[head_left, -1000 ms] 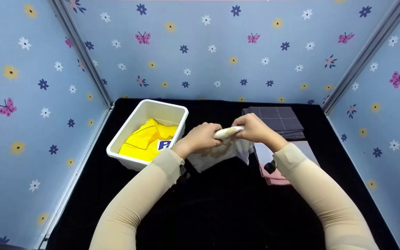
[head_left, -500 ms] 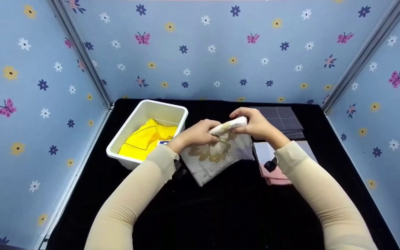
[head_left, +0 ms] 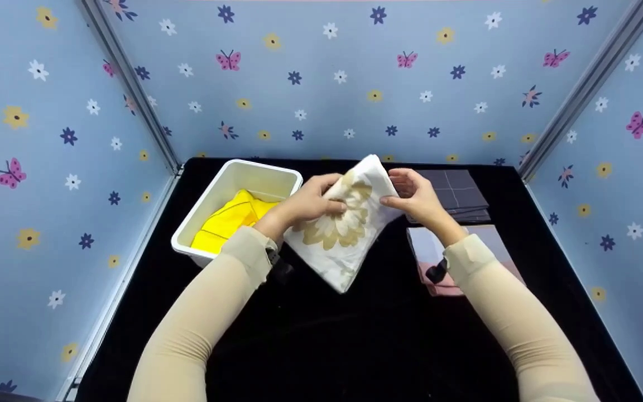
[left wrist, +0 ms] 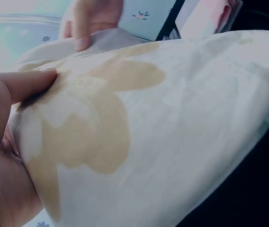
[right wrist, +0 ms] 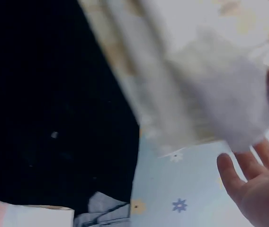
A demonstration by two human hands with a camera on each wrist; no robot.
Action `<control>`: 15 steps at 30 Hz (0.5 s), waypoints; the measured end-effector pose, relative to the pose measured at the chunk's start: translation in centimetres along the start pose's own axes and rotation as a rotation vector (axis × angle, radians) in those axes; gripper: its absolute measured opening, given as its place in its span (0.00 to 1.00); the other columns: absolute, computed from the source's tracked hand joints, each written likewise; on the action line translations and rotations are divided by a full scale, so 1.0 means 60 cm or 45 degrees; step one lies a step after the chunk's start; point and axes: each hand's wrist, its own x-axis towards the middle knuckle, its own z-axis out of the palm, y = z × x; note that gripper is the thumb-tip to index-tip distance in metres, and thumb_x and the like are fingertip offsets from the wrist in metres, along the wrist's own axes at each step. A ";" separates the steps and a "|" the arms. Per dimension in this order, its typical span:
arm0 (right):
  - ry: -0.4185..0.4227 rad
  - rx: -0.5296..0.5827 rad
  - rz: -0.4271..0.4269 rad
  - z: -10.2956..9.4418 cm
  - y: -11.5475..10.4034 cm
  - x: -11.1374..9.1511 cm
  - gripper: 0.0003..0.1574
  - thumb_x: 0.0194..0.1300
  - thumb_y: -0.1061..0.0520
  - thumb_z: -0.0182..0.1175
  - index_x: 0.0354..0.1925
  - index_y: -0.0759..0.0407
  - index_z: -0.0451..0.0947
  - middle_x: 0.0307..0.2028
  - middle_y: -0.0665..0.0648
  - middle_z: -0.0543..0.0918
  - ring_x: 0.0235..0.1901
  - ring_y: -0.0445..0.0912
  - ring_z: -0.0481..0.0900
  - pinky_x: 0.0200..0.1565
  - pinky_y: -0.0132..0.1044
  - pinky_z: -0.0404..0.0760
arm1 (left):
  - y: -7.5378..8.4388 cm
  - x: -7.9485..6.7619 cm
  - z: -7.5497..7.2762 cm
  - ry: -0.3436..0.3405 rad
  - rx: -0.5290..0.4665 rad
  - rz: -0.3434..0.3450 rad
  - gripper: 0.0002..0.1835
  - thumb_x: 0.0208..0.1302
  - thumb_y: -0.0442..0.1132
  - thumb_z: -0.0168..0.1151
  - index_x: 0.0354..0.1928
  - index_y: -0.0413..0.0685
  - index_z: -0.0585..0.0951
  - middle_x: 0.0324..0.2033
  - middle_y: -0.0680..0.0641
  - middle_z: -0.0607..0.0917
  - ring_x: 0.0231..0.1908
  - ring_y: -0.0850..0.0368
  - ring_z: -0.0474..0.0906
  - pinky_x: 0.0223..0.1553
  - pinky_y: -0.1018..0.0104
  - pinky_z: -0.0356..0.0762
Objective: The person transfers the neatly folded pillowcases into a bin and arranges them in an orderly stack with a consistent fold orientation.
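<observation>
A folded white cloth (head_left: 358, 223) with a large tan flower print is held up, tilted, over the middle of the black table. My left hand (head_left: 310, 201) grips its left edge, thumb on the printed face and the other fingers behind. In the left wrist view the thumb (left wrist: 35, 85) presses near the flower. At the cloth's right edge is my right hand (head_left: 419, 195), its thumb touching the cloth. In the right wrist view its fingers (right wrist: 229, 172) are spread and relaxed beside the cloth's layered edge.
On the left stands a white bin (head_left: 187, 212) with yellow fabric (head_left: 232, 215) inside. To the right lie folded dark grey checked cloths (head_left: 455, 190) and, nearer, a folded pink and pale cloth (head_left: 425, 257). Flowered blue panels (head_left: 321, 78) enclose the table (head_left: 355, 346).
The cloth has turned from nearly edge-on to show its flower face, with its top corner raised. My right hand has loosened from its grip on the rolled edge and its fingers have spread.
</observation>
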 end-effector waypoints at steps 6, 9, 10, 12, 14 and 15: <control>0.113 0.149 0.140 0.021 0.028 -0.008 0.51 0.64 0.66 0.74 0.79 0.68 0.63 0.70 0.70 0.77 0.59 0.49 0.82 0.55 0.28 0.82 | 0.012 -0.001 -0.010 0.051 -0.132 0.008 0.30 0.64 0.27 0.71 0.70 0.38 0.79 0.52 0.37 0.88 0.43 0.55 0.85 0.48 0.65 0.87; 0.131 0.323 0.232 0.039 0.038 -0.013 0.49 0.67 0.67 0.70 0.79 0.68 0.60 0.64 0.64 0.80 0.51 0.43 0.83 0.50 0.30 0.85 | 0.017 -0.001 -0.014 0.080 -0.190 0.018 0.31 0.64 0.27 0.71 0.70 0.37 0.78 0.51 0.38 0.88 0.42 0.56 0.86 0.48 0.65 0.87; 0.126 0.403 0.264 0.046 0.040 -0.014 0.47 0.69 0.68 0.69 0.79 0.68 0.59 0.61 0.61 0.81 0.49 0.42 0.84 0.50 0.32 0.86 | 0.018 -0.001 -0.015 0.089 -0.204 0.023 0.31 0.64 0.27 0.71 0.70 0.37 0.78 0.51 0.38 0.88 0.42 0.56 0.86 0.48 0.65 0.87; 0.110 0.551 0.316 0.058 0.046 -0.017 0.42 0.72 0.68 0.65 0.78 0.67 0.60 0.55 0.55 0.83 0.47 0.41 0.85 0.48 0.35 0.88 | 0.019 0.000 -0.018 0.101 -0.230 0.037 0.30 0.64 0.26 0.71 0.69 0.35 0.78 0.50 0.39 0.88 0.42 0.57 0.86 0.48 0.66 0.87; 0.075 0.680 0.358 0.070 0.050 -0.021 0.37 0.75 0.67 0.61 0.76 0.67 0.60 0.50 0.52 0.85 0.46 0.42 0.87 0.49 0.38 0.89 | 0.019 0.002 -0.020 0.113 -0.245 0.049 0.30 0.64 0.27 0.71 0.69 0.34 0.78 0.50 0.40 0.88 0.42 0.57 0.85 0.48 0.66 0.86; 0.051 0.735 0.370 0.075 0.052 -0.023 0.35 0.77 0.66 0.59 0.76 0.67 0.61 0.49 0.51 0.86 0.46 0.43 0.88 0.49 0.39 0.89 | 0.018 0.002 -0.022 0.118 -0.252 0.056 0.30 0.64 0.27 0.71 0.69 0.34 0.78 0.50 0.41 0.88 0.42 0.58 0.85 0.49 0.67 0.86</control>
